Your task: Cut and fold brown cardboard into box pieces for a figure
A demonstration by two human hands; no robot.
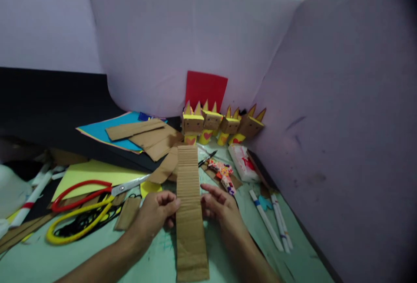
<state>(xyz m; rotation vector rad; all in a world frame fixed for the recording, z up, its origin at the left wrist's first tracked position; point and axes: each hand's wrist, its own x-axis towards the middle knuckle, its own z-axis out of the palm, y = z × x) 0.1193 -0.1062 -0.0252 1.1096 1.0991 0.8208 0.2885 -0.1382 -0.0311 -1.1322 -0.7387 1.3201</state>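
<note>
A long brown cardboard strip [190,231] stretches away from me between my hands, with crosswise creases over its far half. My left hand [159,213] pinches its left edge between thumb and fingers. At the opposite edge, my right hand [220,205] has its thumb and lower fingers against the strip, while the index finger is stretched out. Left of my left hand lies a small cardboard piece [127,213]. Scissors [112,189] with one red and one yellow handle lie farther left, their blades pointing toward the strip.
Several cardboard figures [213,120] with pointed ears stand at the back before a red sheet [206,87]. White markers [265,220] and a white packet [244,161] lie right. Cardboard scraps [156,137], a blue sheet [97,129] and black cord [81,224] are left.
</note>
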